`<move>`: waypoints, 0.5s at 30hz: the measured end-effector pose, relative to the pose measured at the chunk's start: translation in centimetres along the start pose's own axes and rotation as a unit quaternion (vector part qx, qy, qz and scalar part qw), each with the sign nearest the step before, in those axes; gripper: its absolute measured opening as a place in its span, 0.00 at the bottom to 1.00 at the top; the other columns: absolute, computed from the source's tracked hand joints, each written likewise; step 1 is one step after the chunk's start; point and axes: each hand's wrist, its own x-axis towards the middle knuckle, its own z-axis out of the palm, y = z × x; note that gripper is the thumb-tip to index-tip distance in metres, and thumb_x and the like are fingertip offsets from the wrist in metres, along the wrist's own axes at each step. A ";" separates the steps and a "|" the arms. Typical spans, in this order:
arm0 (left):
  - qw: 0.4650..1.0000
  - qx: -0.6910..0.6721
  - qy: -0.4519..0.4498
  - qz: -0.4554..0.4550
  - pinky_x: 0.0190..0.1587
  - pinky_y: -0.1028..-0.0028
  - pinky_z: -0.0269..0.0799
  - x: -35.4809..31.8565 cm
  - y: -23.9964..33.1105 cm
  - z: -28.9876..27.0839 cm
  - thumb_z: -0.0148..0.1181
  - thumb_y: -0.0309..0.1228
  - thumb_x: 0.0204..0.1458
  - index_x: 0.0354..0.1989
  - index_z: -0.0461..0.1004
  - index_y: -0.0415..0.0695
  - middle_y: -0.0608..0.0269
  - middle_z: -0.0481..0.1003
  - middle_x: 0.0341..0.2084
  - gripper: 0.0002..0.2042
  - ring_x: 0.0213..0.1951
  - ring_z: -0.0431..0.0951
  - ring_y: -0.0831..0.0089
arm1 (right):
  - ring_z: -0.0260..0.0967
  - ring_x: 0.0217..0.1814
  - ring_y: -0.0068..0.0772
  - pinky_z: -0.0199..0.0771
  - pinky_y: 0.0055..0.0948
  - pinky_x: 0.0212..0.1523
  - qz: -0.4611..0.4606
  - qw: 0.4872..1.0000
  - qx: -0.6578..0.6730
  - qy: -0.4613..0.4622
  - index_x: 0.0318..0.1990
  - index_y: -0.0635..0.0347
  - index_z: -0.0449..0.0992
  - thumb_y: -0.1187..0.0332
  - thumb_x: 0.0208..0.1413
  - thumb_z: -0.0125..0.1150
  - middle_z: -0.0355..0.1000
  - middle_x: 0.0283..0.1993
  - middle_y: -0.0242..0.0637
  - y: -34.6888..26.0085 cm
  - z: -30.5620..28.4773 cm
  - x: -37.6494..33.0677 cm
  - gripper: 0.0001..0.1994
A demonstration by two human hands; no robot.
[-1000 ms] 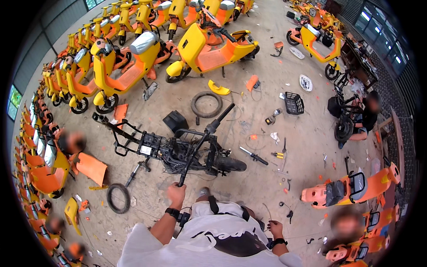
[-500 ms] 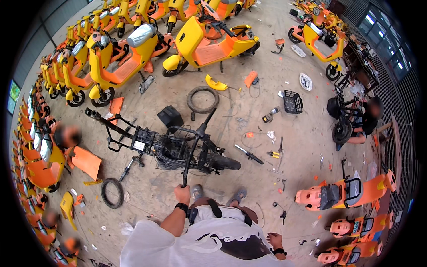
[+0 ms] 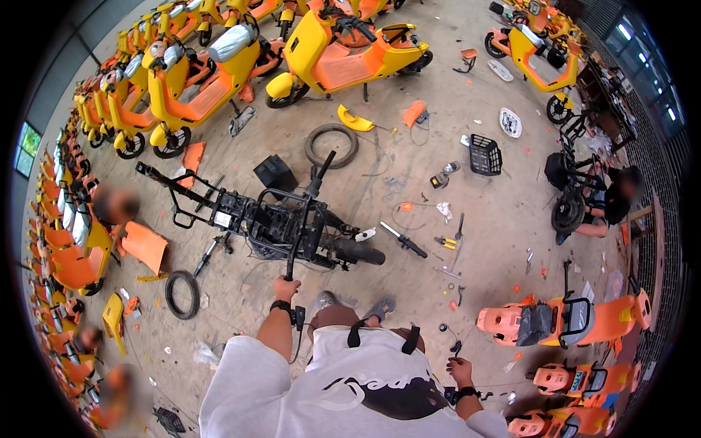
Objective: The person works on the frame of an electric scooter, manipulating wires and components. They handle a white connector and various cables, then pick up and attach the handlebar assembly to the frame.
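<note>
A stripped black scooter frame lies across the floor in front of me, its wheel at the right end. My left hand is closed round the near end of a black bar that crosses the frame by the wheel. A small silvery plate shows beside the wheel. Low at my right side, my right hand hangs free with its fingers loosely apart and nothing in them. Beyond it on the floor is a small black part.
Around the frame lie a black box, tyres, a shock absorber, yellow-handled pliers, a power tool and a black basket. Rows of yellow-orange scooters stand left and behind. A person crouches at right.
The bar in my left hand and the frame's wheel end have shifted left; the silvery plate has come into view. My right hand has moved forward.
</note>
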 end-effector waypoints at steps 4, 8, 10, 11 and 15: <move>0.999 0.027 0.006 0.022 0.28 0.70 0.76 0.7 -1.7 0.2 0.69 0.31 0.32 0.34 0.74 0.29 0.51 0.78 0.22 0.21 0.22 0.80 0.67 | 0.75 0.26 0.29 0.72 0.25 0.25 0.008 0.999 -0.034 -0.033 0.42 0.66 0.78 0.71 0.55 0.52 0.76 0.29 0.38 -0.1 1.2 0.8 0.11; 0.996 0.036 -0.032 0.073 0.37 0.66 0.75 -1.3 -0.4 -1.0 0.72 0.41 0.30 0.38 0.75 0.31 0.47 0.79 0.27 0.28 0.31 0.80 0.60 | 0.75 0.27 0.28 0.73 0.24 0.26 -0.003 0.997 -0.049 -0.058 0.41 0.68 0.78 0.71 0.55 0.54 0.77 0.30 0.40 -2.4 3.0 0.9 0.11; 0.994 0.020 -0.052 0.099 0.40 0.64 0.75 -2.8 -0.4 -3.1 0.71 0.49 0.35 0.43 0.73 0.31 0.44 0.79 0.29 0.33 0.35 0.80 0.56 | 0.75 0.30 0.27 0.73 0.23 0.29 -0.010 0.994 -0.081 -0.068 0.41 0.68 0.79 0.71 0.53 0.55 0.78 0.32 0.40 -5.0 4.0 0.7 0.12; 0.994 0.011 -0.043 0.099 0.41 0.63 0.75 -3.0 -0.9 -3.8 0.69 0.50 0.37 0.43 0.73 0.31 0.43 0.78 0.29 0.33 0.35 0.80 0.55 | 0.75 0.31 0.28 0.73 0.24 0.32 -0.016 0.993 -0.094 -0.069 0.41 0.68 0.79 0.71 0.53 0.55 0.79 0.33 0.40 -6.5 4.5 0.4 0.12; 0.996 0.018 0.018 0.083 0.41 0.60 0.74 -4.1 -6.1 -6.5 0.62 0.49 0.47 0.40 0.76 0.34 0.41 0.78 0.32 0.26 0.37 0.79 0.50 | 0.73 0.26 0.28 0.72 0.24 0.26 -0.083 0.977 -0.149 -0.130 0.41 0.71 0.77 0.73 0.55 0.53 0.76 0.29 0.42 -12.4 6.2 0.1 0.11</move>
